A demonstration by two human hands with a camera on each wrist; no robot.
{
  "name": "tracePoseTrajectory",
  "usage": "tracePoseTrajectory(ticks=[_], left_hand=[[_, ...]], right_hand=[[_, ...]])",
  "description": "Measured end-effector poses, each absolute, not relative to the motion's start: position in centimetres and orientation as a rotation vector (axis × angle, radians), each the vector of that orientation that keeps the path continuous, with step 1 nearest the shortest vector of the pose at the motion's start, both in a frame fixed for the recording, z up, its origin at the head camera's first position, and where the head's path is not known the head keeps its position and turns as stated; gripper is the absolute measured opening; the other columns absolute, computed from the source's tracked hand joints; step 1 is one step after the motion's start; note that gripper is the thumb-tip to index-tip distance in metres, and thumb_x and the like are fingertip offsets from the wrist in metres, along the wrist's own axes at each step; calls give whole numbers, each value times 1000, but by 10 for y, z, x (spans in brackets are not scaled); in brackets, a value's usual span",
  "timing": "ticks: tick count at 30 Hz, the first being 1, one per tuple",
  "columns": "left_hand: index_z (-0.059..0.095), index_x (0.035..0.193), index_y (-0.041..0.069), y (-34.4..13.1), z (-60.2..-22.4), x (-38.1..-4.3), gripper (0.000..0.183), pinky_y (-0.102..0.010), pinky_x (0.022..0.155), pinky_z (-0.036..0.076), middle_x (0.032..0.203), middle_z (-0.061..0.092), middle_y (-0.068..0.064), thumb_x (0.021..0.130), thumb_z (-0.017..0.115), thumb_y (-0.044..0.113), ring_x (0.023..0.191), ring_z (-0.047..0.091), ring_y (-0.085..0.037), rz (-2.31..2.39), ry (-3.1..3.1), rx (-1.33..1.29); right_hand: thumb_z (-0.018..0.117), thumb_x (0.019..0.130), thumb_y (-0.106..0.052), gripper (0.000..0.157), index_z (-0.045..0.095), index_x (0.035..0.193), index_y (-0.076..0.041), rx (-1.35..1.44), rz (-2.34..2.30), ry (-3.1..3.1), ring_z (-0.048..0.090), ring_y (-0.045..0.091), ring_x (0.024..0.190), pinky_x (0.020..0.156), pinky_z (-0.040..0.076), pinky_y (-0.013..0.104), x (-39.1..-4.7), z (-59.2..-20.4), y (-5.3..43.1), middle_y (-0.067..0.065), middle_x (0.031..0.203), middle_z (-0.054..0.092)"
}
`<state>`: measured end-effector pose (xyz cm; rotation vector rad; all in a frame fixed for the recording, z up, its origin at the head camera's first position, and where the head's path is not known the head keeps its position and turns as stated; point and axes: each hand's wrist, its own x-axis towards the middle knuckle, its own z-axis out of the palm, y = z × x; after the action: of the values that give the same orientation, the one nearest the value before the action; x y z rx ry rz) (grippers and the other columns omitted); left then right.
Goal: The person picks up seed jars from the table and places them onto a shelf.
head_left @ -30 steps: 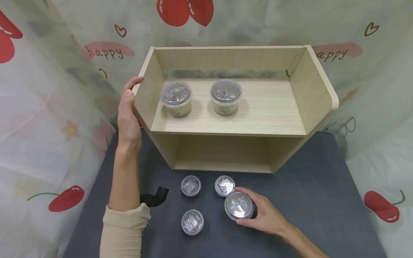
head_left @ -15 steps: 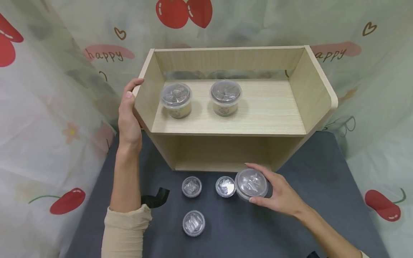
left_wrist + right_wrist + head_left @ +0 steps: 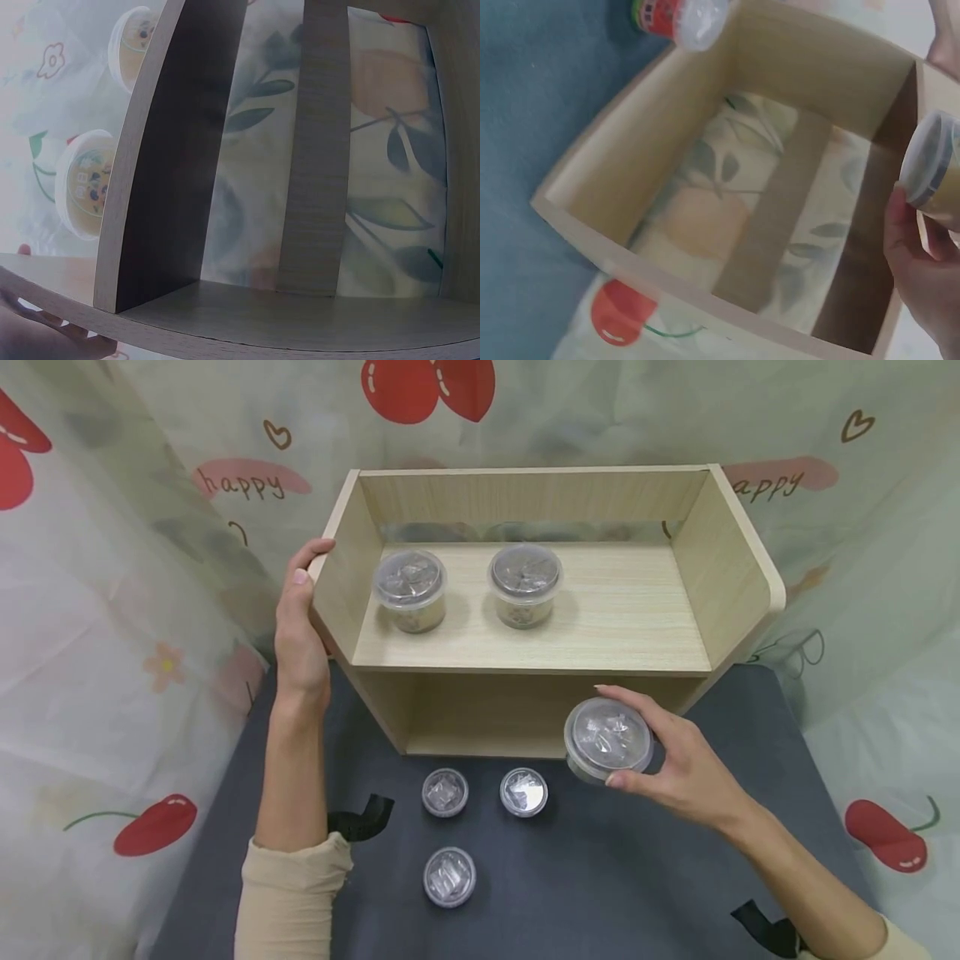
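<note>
My left hand [image 3: 302, 639] grips the left side panel of a two-tier wooden shelf [image 3: 525, 652], fingers over its edge. In the left wrist view, that hand [image 3: 37, 330] shows only in part. Between the thumb and fingers of my right hand [image 3: 678, 764] is a round clear-lidded plastic tub [image 3: 606, 735], raised before the right part of the lower opening. The right wrist view shows the tub [image 3: 935, 161] near the shelf's middle board. Two similar tubs stand upright on the upper tier, one at the left [image 3: 409, 591] and one near the middle [image 3: 525, 585].
Smaller lidded cups stand on the dark table [image 3: 637, 893] before the shelf: back left cup [image 3: 445, 792], back right cup [image 3: 523, 792] and front cup [image 3: 449, 877]. A patterned curtain [image 3: 600, 418] surrounds the table. Black straps [image 3: 363, 820] hang by the forearms.
My right hand has carried the tub up and to the right, from beside the small cups to the lower opening. The left hand and the shelf have stayed put.
</note>
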<state>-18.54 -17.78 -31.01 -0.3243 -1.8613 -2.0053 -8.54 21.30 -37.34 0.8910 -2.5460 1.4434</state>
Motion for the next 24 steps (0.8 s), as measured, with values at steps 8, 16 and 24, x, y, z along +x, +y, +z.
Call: tracePoseTrajectory(ticks=[8, 16, 24], left_hand=[[55, 137, 21, -178, -309, -185, 43, -36, 64, 40, 118, 52, -14, 104, 29, 33, 84, 51, -27, -2006, -1858, -327], [54, 137, 21, -179, -309, -183, 44, -38, 68, 41, 119, 52, -14, 104, 29, 33, 87, 51, -27, -1997, -1864, -320], [55, 137, 20, -177, -307, -182, 43, -36, 61, 41, 111, 53, -15, 105, 29, 32, 79, 51, -26, -2017, -1864, -322]], right_hand=[[92, 61, -8, 101, 43, 149, -12, 951, 1338, -2504, 58, 11, 112, 97, 41, 18, -94, -346, 220, 5, 130, 60], [89, 72, -9, 90, 44, 150, -12, 996, 1343, -2492, 56, 9, 110, 91, 44, 14, -103, -320, 223, 7, 136, 56], [81, 75, 9, 89, 42, 151, -18, 818, 1355, -2546, 59, 10, 101, 82, 47, 12, -106, -296, 223, 1, 131, 56]])
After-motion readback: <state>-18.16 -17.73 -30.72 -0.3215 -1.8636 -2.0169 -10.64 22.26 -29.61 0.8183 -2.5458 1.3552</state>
